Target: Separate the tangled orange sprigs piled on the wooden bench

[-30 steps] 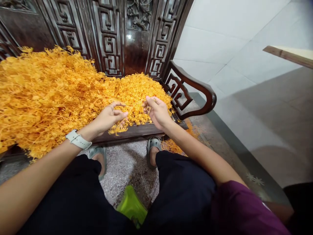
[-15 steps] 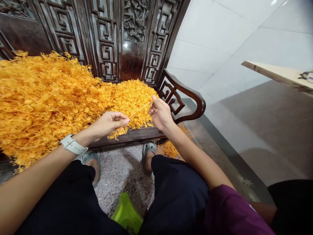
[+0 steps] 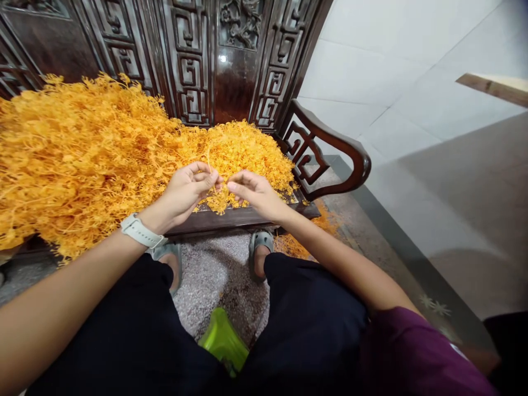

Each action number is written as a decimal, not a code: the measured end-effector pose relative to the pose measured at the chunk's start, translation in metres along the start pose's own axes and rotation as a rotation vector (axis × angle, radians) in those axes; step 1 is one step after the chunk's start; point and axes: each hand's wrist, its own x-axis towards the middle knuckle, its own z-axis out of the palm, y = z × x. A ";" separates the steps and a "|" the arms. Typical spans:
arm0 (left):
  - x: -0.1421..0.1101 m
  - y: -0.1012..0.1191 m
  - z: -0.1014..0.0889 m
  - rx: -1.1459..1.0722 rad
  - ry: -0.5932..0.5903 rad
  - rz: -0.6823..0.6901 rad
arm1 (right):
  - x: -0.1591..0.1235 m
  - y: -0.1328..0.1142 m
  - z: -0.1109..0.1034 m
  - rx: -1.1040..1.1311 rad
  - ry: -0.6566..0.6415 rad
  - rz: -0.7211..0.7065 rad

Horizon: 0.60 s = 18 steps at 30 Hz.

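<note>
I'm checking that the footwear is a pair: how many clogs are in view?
2. The left clog and the right clog are on the wearer's feet, in front of the bench. Any under the bench could be hidden.

Orange pcs on dk bench.

You're in what looks like home, maybe sitting room: dark carved settee before you, with lattice back and curved armrest; pale tiled wall alongside; speckled floor under your casual clogs. Exact room type unclear.
</note>
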 end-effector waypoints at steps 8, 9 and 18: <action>0.000 -0.009 0.000 0.108 -0.077 0.098 | 0.002 0.014 0.007 -0.115 -0.114 -0.081; 0.001 -0.010 -0.003 0.169 -0.092 0.139 | 0.002 0.016 0.005 -0.132 -0.141 -0.076; -0.003 -0.013 -0.007 0.470 -0.275 0.176 | -0.002 0.011 -0.008 -0.232 -0.516 -0.157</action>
